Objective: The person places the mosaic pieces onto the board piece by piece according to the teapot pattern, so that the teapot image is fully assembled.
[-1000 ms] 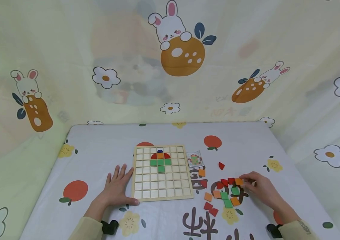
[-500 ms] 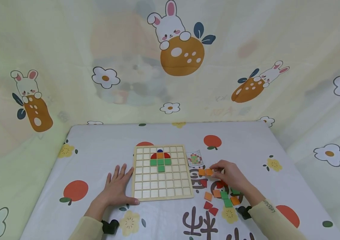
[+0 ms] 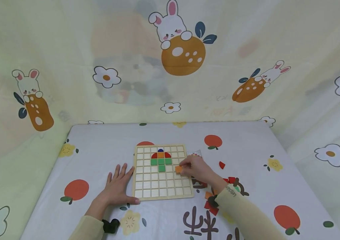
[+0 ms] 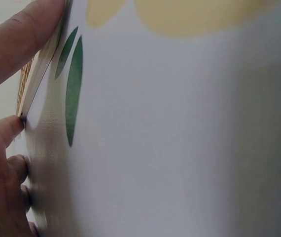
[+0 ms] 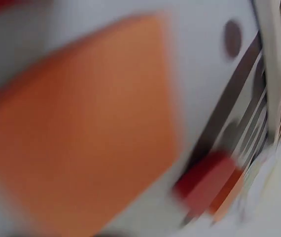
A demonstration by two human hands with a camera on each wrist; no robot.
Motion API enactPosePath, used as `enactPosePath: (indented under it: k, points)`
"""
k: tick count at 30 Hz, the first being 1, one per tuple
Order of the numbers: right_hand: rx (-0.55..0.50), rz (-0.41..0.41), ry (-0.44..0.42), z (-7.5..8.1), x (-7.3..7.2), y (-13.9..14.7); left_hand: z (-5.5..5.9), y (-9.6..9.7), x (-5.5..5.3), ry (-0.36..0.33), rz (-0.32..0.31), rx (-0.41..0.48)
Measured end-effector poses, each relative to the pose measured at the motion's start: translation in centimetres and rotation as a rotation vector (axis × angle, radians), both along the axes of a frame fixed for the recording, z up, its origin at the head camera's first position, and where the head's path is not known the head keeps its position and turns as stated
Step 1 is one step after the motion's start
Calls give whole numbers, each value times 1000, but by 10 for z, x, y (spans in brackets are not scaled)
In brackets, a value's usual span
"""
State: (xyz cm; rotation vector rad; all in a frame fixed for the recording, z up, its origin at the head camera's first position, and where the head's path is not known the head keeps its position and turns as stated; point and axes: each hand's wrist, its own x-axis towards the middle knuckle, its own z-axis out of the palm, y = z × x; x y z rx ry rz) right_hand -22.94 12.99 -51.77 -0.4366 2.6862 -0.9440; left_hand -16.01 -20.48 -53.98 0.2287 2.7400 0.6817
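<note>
Pinched by the fingertips of the right hand, an orange square tile is over the right part of a wooden grid board; whether it touches the board is unclear. Flat and small, the tile looks light and stiff, perhaps smooth enough to slip, and is probably best held by opposite edges. Fingers spread, the left hand touches the board's left side, its thumb at the near left corner. Right of the board, the right sleeve covers some loose tiles, and the right hand hides most of a picture card. The right wrist view is blurred, barely catching the hand; the left wrist view cuts off most of the board.
</note>
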Motion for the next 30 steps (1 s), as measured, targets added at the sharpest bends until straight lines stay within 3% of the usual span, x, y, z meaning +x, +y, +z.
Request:
enactPosePath:
  k: [16, 30]
  points:
    - [17, 120, 28, -4, -18, -63, -2, -1, -1, -4, -3, -3]
    - [96, 144, 20, -3, -18, -90, -1, -1, -1, -7, 3, -6]
